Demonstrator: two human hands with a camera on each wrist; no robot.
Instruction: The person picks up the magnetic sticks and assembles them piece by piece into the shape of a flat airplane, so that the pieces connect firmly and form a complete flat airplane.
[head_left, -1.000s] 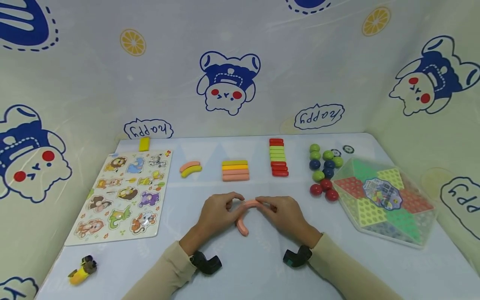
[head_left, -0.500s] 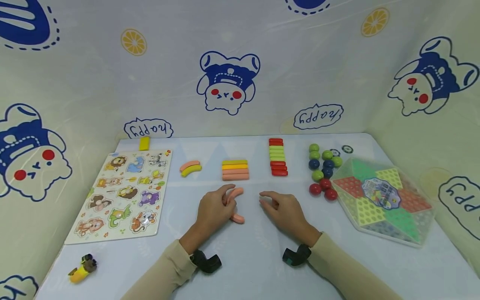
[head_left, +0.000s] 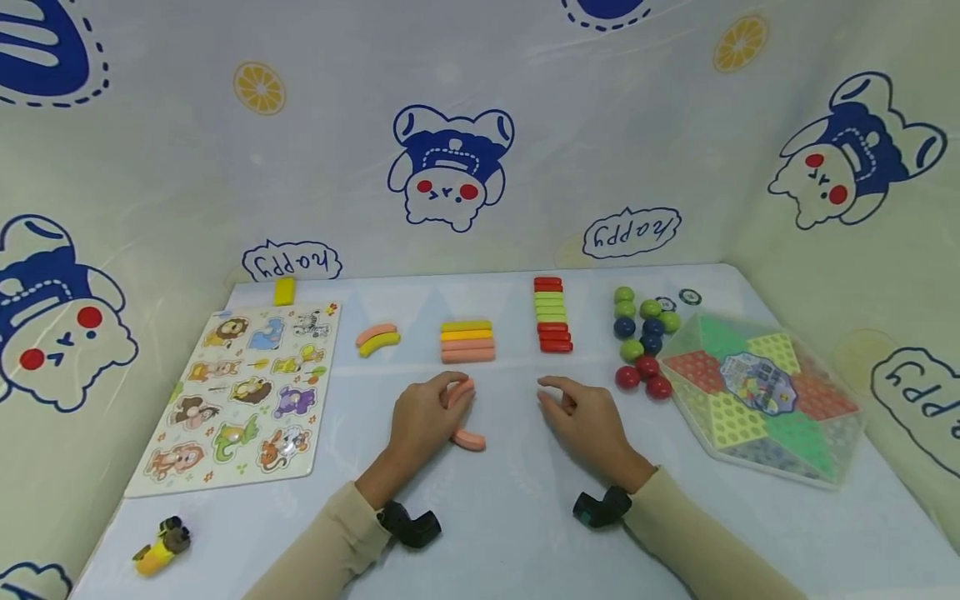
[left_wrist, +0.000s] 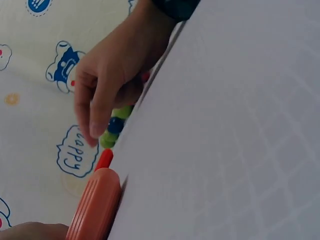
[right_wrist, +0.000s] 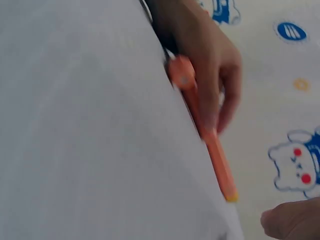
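Note:
Near the middle of the table, my left hand [head_left: 425,421] pinches a curved pink toy stick [head_left: 459,393] between thumb and index finger. Its fingers cover part of the stick. Another curved pink end [head_left: 469,440] shows below that hand, close to the tabletop. In the left wrist view the pink stick [left_wrist: 95,205] has a ribbed side. My right hand [head_left: 588,421] hovers to the right, fingers loosely bent, with nothing between them. Beyond the hands lies a row of straight yellow and pink sticks [head_left: 467,342]. A curved pink and yellow pair [head_left: 378,339] sits to its left.
An animal puzzle board [head_left: 247,400] lies at the left, a yellow toy [head_left: 162,547] before it and a yellow block [head_left: 284,292] behind. Red and green sticks [head_left: 552,315] line up at the back. Coloured balls [head_left: 637,350] lie beside a clear-lidded box [head_left: 761,396] at the right.
My right hand has let go of the pink curve and drawn away to the right. My left hand has shifted slightly left, bringing the pink stick along and turning it.

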